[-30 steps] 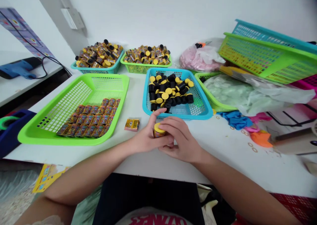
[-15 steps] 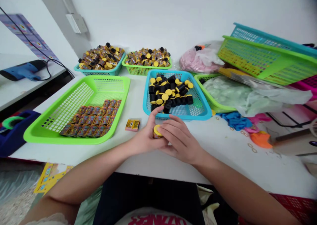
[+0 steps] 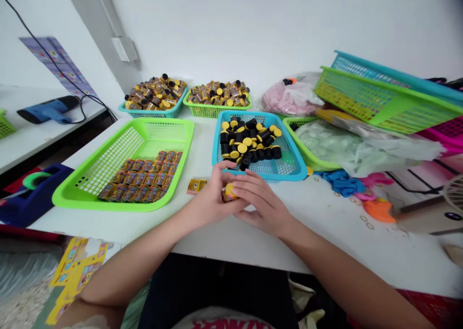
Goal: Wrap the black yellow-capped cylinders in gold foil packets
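Between my hands is a small yellow-capped container (image 3: 230, 192) with a colourful wrap. My left hand (image 3: 213, 196) is closed around it, while the fingers of my right hand (image 3: 262, 203) press against its right side. A stack of printed labels (image 3: 196, 186) lies just left of my left hand. Beyond my hands, a blue basket (image 3: 300, 171) holds black containers with yellow caps (image 3: 247, 142). Rows of wrapped containers (image 3: 144, 178) lie on their sides in the green basket (image 3: 65, 201) at the left.
Two full baskets (image 3: 152, 113) stand by the wall. At the right are stacked baskets (image 3: 383, 95), a bag of green items (image 3: 333, 141) and balloons (image 3: 378, 209). A blue tape dispenser (image 3: 47, 194) and a blue heat gun (image 3: 48, 109) are at the left.
The view has shifted, so the baskets sit slightly lower and further right. My left forefinger has bent inward over the container, which both hands still hold.
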A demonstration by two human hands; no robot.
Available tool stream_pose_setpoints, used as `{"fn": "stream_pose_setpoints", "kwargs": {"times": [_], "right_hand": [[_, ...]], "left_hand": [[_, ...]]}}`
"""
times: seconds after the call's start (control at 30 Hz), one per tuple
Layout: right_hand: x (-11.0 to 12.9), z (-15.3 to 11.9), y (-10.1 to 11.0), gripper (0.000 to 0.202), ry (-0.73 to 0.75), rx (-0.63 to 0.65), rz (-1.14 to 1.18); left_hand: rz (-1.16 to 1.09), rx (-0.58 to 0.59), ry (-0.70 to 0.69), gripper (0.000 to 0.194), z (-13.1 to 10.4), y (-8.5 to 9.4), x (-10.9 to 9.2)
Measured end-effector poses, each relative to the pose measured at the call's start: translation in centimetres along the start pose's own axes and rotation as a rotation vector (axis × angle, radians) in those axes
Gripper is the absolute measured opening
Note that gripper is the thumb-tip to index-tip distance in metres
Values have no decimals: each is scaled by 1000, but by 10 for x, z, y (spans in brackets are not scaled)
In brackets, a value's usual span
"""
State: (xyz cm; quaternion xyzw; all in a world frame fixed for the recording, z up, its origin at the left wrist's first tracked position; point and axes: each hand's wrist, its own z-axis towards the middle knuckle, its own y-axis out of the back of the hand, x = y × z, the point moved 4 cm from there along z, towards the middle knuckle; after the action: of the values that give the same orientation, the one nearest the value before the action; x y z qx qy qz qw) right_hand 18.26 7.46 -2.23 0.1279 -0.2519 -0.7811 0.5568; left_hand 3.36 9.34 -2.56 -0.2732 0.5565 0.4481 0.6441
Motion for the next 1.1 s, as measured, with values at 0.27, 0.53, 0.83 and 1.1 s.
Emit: {"fn": "stream_pose_setpoints", "kwargs": {"times": [0.27, 0.53, 0.83, 1.1], "right_hand": [[-115, 23, -4, 30, -929, 726, -202], [-146, 24, -41, 62, -946, 1060, -146], [-145, 18, -2, 44, -982, 919, -35], [-128, 7, 26, 33, -1051, 173, 292]], "left_hand": [[691, -506, 123, 36, -38, 128, -50], [1087, -449, 576, 32, -9, 239, -27], [1298, -268, 733, 27, 24, 266, 26], [1352, -136, 794, 29, 32, 257, 43]]}}
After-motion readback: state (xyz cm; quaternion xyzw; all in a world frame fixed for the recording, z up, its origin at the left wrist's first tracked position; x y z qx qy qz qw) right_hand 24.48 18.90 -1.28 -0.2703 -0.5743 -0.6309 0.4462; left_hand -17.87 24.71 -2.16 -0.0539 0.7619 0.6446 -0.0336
